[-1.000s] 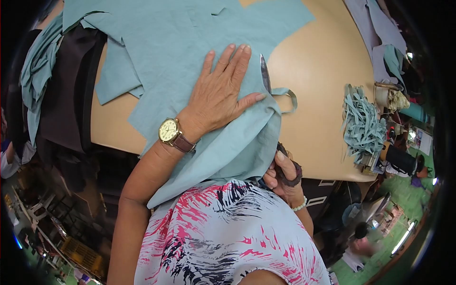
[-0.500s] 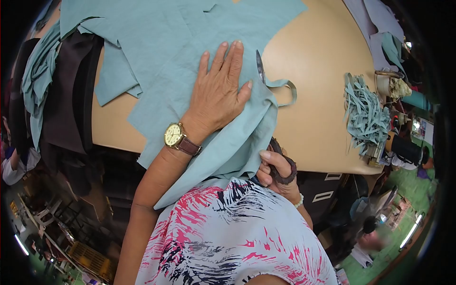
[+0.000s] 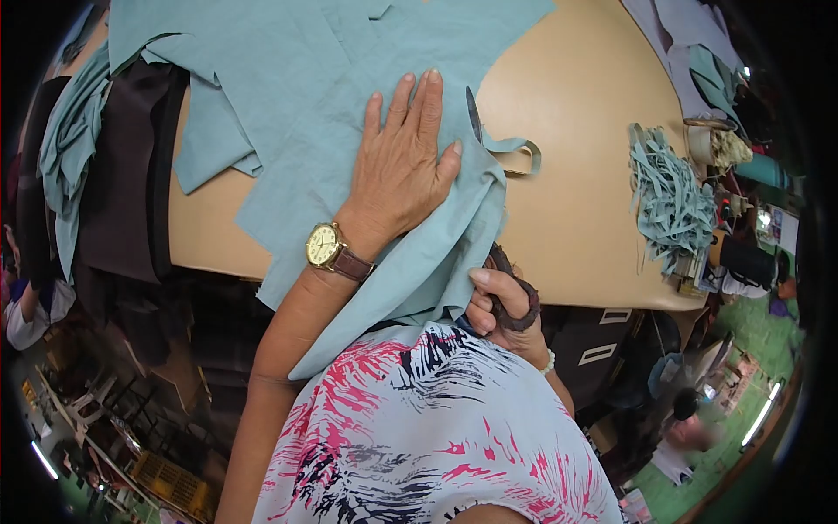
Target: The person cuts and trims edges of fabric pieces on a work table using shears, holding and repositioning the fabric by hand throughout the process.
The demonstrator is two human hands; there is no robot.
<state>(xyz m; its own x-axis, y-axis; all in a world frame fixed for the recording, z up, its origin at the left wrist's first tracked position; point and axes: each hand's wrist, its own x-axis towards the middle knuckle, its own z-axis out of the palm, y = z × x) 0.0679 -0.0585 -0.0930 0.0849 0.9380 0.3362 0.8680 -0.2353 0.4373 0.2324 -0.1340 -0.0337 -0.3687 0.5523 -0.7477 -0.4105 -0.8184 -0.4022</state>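
My left hand (image 3: 403, 166) lies flat on a pale teal cloth (image 3: 305, 131), its fingers stretched out. Low at the table's front edge, my right hand (image 3: 499, 316) grips scissors (image 3: 473, 113) by handles wrapped in dark material. One pointed blade shows above the cloth, just right of my left fingers. A raised fold of the cloth hides the scissors' middle. A narrow teal strip (image 3: 534, 155) curls out beside the blade onto the table. The cloth's near part drapes over the table edge against my printed shirt.
A tangled heap of thin teal strips (image 3: 670, 196) lies at the tan table's (image 3: 585, 218) right side. Dark fabric (image 3: 131, 175) and crumpled teal cloth (image 3: 65, 157) hang at the left. A yellow crate (image 3: 170, 480) stands on the floor, lower left.
The whole view has shifted slightly. A little less of the scissor blade shows above the cloth. Both hands keep nearly the same places and grips.
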